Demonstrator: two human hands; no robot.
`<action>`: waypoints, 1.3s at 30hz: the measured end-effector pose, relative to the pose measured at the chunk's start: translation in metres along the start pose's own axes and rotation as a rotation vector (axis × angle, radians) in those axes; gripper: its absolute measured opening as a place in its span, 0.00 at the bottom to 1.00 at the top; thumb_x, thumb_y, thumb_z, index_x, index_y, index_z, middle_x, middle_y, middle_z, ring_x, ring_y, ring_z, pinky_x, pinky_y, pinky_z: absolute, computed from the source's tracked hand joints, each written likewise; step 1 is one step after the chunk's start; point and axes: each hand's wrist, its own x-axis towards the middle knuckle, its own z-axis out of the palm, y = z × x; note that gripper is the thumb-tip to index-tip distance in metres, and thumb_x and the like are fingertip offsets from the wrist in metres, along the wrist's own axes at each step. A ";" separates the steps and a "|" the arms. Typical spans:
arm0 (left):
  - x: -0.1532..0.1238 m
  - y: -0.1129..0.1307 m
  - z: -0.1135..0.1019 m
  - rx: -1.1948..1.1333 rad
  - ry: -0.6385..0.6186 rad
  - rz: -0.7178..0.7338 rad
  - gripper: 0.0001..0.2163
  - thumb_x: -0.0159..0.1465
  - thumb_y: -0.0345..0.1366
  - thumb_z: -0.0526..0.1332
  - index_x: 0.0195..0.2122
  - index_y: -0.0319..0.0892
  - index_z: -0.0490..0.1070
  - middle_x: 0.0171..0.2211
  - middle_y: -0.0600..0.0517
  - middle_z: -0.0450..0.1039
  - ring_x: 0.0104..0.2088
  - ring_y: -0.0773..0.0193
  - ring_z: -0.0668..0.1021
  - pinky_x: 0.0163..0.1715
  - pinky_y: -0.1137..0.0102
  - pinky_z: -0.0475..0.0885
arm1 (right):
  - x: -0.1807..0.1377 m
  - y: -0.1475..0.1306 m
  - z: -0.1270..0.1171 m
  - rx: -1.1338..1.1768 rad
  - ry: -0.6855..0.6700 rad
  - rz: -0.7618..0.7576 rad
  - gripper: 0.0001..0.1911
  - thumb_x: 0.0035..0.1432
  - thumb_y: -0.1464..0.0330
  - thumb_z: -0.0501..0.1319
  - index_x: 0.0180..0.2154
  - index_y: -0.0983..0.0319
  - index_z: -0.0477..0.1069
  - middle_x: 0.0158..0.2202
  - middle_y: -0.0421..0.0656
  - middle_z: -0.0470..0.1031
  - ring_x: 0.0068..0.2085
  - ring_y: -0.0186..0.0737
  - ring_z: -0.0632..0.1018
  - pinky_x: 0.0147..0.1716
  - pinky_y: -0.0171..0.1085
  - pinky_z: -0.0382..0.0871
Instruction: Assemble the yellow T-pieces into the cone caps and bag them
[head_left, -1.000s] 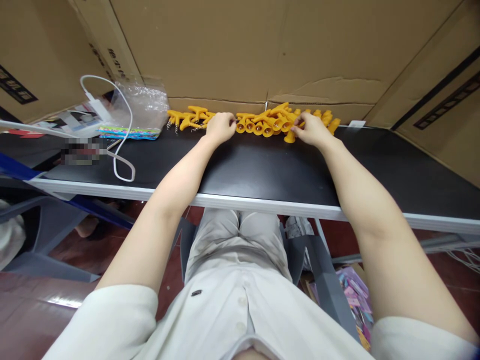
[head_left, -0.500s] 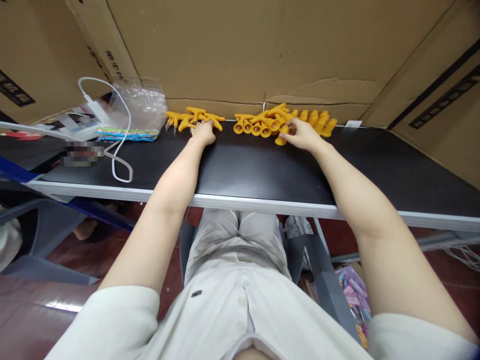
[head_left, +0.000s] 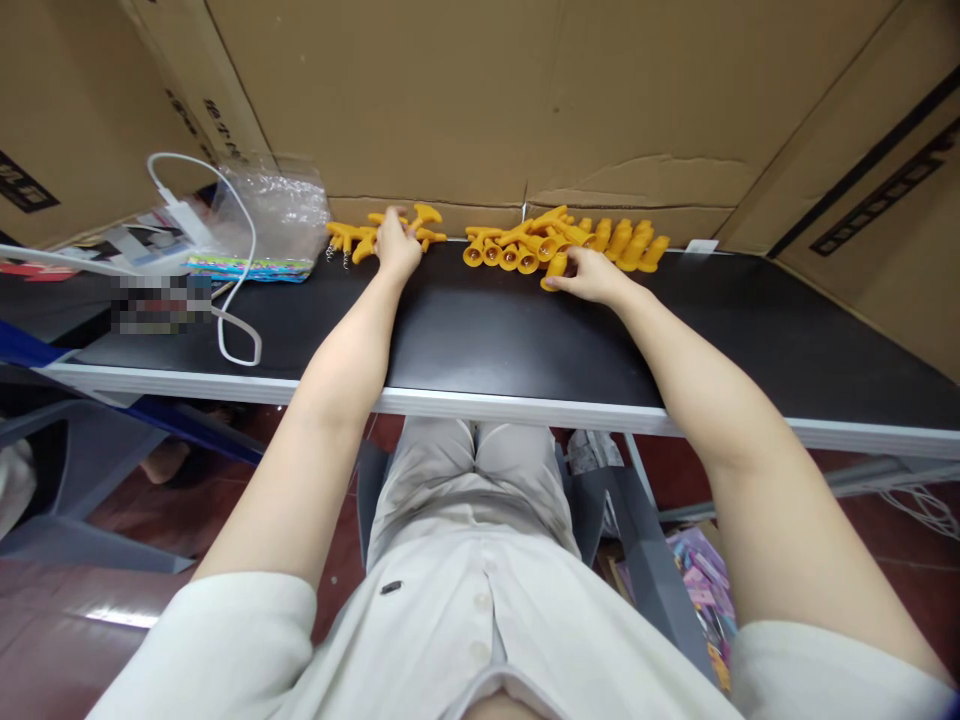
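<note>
My left hand is over a group of yellow corkscrews at the back of the table. Its fingers are closed around one yellow corkscrew, whose T-shaped handle shows beyond the hand and whose lower part is hidden. Metal spirals stick out at the left of the group. Farther right, my right hand grips a yellow flared sleeve just above or on the table top; I cannot tell which. Behind it lies a row of assembled yellow corkscrews, their flared ends facing me. Several yellow sleeves stand to the right.
A clear plastic bag lies on colourful packets at the left, with a white cable looping beside it. Cardboard walls enclose the black table at the back and sides. A small white piece lies at back right.
My left hand has risen slightly and back, with a corkscrew handle now showing above its fingers. My right hand has drawn the sleeve slightly left, apart from the others.
</note>
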 end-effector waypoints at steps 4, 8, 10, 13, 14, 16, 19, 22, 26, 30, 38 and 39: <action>0.003 0.021 0.009 -0.555 0.115 -0.120 0.16 0.69 0.31 0.72 0.55 0.49 0.73 0.52 0.48 0.82 0.68 0.51 0.80 0.70 0.60 0.73 | 0.003 0.001 0.003 -0.013 -0.023 -0.055 0.15 0.60 0.63 0.77 0.43 0.61 0.78 0.44 0.50 0.84 0.49 0.59 0.85 0.57 0.55 0.81; -0.002 0.042 0.016 -0.833 0.069 -0.282 0.19 0.67 0.24 0.73 0.52 0.49 0.71 0.52 0.49 0.82 0.66 0.53 0.83 0.65 0.61 0.78 | 0.004 -0.004 0.007 -0.057 0.031 -0.153 0.18 0.60 0.67 0.74 0.51 0.63 0.79 0.48 0.52 0.85 0.50 0.61 0.85 0.56 0.55 0.80; -0.009 0.050 0.019 -0.898 0.014 -0.336 0.19 0.67 0.21 0.70 0.51 0.50 0.70 0.50 0.52 0.82 0.63 0.56 0.84 0.63 0.61 0.80 | 0.002 -0.010 0.007 -0.102 0.041 -0.188 0.21 0.61 0.68 0.72 0.55 0.64 0.79 0.51 0.55 0.85 0.52 0.62 0.85 0.56 0.54 0.80; -0.022 0.060 0.023 -0.963 -0.030 -0.383 0.18 0.66 0.17 0.66 0.45 0.50 0.69 0.40 0.56 0.81 0.55 0.62 0.87 0.61 0.65 0.83 | -0.003 -0.024 0.004 -0.195 0.023 -0.208 0.20 0.63 0.69 0.70 0.56 0.65 0.80 0.55 0.57 0.85 0.55 0.63 0.85 0.57 0.53 0.79; -0.027 0.062 0.024 -0.976 -0.046 -0.383 0.18 0.65 0.17 0.66 0.44 0.49 0.68 0.37 0.57 0.79 0.52 0.63 0.87 0.60 0.65 0.83 | -0.004 -0.029 0.003 -0.230 0.016 -0.214 0.19 0.64 0.68 0.70 0.56 0.64 0.81 0.57 0.57 0.85 0.57 0.64 0.85 0.57 0.52 0.79; -0.034 0.067 0.025 -0.996 -0.079 -0.372 0.17 0.64 0.17 0.65 0.41 0.48 0.67 0.33 0.58 0.77 0.47 0.64 0.87 0.59 0.66 0.84 | -0.007 -0.042 0.000 -0.298 0.007 -0.229 0.18 0.66 0.67 0.69 0.56 0.63 0.82 0.58 0.56 0.86 0.59 0.65 0.84 0.57 0.52 0.79; -0.041 0.070 0.025 -1.022 -0.106 -0.361 0.16 0.65 0.17 0.63 0.39 0.48 0.66 0.31 0.59 0.75 0.44 0.65 0.86 0.59 0.64 0.85 | -0.008 -0.061 -0.005 -0.382 -0.004 -0.239 0.18 0.69 0.66 0.68 0.58 0.63 0.83 0.59 0.55 0.86 0.61 0.65 0.84 0.57 0.50 0.78; -0.043 0.069 0.025 -1.040 -0.120 -0.367 0.16 0.64 0.17 0.63 0.38 0.47 0.64 0.30 0.58 0.76 0.42 0.65 0.86 0.59 0.62 0.86 | -0.006 -0.079 -0.008 -0.450 -0.015 -0.222 0.19 0.69 0.67 0.68 0.58 0.63 0.84 0.58 0.55 0.87 0.60 0.65 0.85 0.56 0.50 0.77; -0.041 0.066 0.027 -1.040 -0.161 -0.363 0.16 0.62 0.18 0.64 0.38 0.47 0.65 0.32 0.57 0.78 0.43 0.64 0.87 0.59 0.61 0.86 | -0.003 -0.094 -0.009 -0.483 -0.023 -0.168 0.19 0.70 0.66 0.66 0.59 0.64 0.85 0.58 0.56 0.87 0.60 0.66 0.85 0.57 0.50 0.77; -0.041 0.065 0.027 -1.037 -0.174 -0.349 0.18 0.59 0.19 0.66 0.43 0.48 0.67 0.33 0.57 0.79 0.47 0.61 0.88 0.60 0.61 0.85 | -0.005 -0.097 -0.005 -0.467 -0.031 -0.133 0.21 0.71 0.67 0.66 0.61 0.65 0.84 0.60 0.57 0.86 0.61 0.66 0.85 0.57 0.50 0.77; -0.047 0.069 0.022 -1.026 -0.212 -0.339 0.20 0.56 0.18 0.66 0.43 0.48 0.66 0.33 0.57 0.78 0.46 0.61 0.87 0.62 0.61 0.83 | -0.011 -0.093 0.002 -0.425 -0.013 -0.102 0.21 0.71 0.69 0.67 0.62 0.66 0.83 0.62 0.58 0.86 0.62 0.66 0.85 0.58 0.50 0.77; -0.048 0.070 0.021 -1.016 -0.226 -0.337 0.20 0.56 0.18 0.67 0.42 0.48 0.65 0.33 0.57 0.79 0.47 0.61 0.87 0.62 0.61 0.83 | -0.011 -0.093 0.002 -0.402 -0.003 -0.112 0.22 0.71 0.69 0.66 0.63 0.65 0.83 0.62 0.57 0.86 0.62 0.65 0.85 0.58 0.50 0.77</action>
